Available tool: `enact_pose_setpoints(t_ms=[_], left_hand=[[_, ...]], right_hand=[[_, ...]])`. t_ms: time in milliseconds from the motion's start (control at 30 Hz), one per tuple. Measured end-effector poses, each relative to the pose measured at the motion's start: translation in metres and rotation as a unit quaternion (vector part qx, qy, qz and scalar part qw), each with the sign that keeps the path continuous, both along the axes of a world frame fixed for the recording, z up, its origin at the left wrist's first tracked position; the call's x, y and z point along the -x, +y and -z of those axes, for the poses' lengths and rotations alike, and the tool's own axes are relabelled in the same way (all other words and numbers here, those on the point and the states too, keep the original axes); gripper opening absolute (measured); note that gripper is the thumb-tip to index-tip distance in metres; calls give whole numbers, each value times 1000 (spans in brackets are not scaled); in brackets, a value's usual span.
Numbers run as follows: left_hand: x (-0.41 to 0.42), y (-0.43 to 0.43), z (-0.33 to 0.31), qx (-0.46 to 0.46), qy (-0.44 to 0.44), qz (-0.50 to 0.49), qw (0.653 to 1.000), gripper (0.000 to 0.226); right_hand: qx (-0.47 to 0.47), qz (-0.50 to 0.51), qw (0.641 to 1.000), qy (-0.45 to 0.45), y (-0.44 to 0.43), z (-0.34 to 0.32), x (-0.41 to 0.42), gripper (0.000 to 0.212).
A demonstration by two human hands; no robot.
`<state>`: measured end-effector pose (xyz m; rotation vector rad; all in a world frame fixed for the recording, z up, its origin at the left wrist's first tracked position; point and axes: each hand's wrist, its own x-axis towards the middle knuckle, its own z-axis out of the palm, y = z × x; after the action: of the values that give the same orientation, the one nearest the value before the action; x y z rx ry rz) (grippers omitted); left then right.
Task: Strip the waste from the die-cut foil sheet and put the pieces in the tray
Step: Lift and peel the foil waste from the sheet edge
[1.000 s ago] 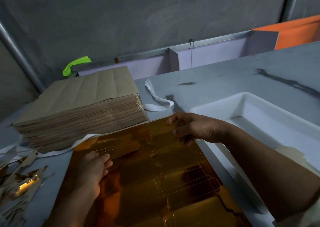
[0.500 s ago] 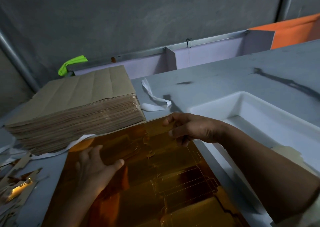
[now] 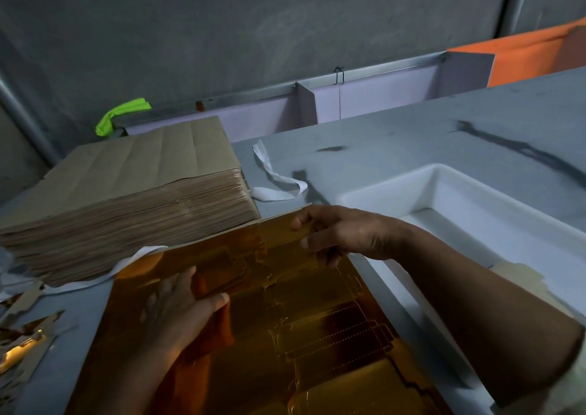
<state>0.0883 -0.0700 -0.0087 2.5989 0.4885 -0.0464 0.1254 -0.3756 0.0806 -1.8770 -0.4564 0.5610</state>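
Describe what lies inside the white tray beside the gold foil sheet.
One pale beige cut piece lies at the near end of the white tray; the far floor shows bare white. The right forearm crosses the near part, hiding whatever lies beneath it.

Glossy, mirror-like gold foil sheet (image 3: pixel 317 335); matt brown paperboard stack (image 3: pixel 126 199); smooth white plastic tray (image 3: pixel 393 189); matt grey tabletop (image 3: pixel 412 135); rough grey concrete wall (image 3: pixel 253 27).

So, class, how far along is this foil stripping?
Done: torn foil scraps at left; one beige piece apparently in the white plastic tray. In hand: right hand pinches the far edge of the gold die-cut foil sheet, left hand presses it. Left: outlined pieces sit unstripped.
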Motion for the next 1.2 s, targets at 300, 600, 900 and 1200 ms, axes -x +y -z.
enact_pose_setpoints(t_ms=[300, 600, 900, 1200], left_hand=[[-6, 3, -5, -58, 45, 3, 997, 102], [-10, 6, -2, -122, 53, -8, 991, 121], [-11, 1, 3, -203, 24, 4, 979, 108], [-11, 15, 6, -222, -6, 37, 974, 91]], right_hand=[[1, -2, 1000, -3, 1, -1, 1, 34], [6, -7, 1000, -2, 1, 1, 0, 33], [7, -4, 1000, 0, 1, 1, -1, 34], [-1, 0, 1000, -2, 1, 1, 0, 32]])
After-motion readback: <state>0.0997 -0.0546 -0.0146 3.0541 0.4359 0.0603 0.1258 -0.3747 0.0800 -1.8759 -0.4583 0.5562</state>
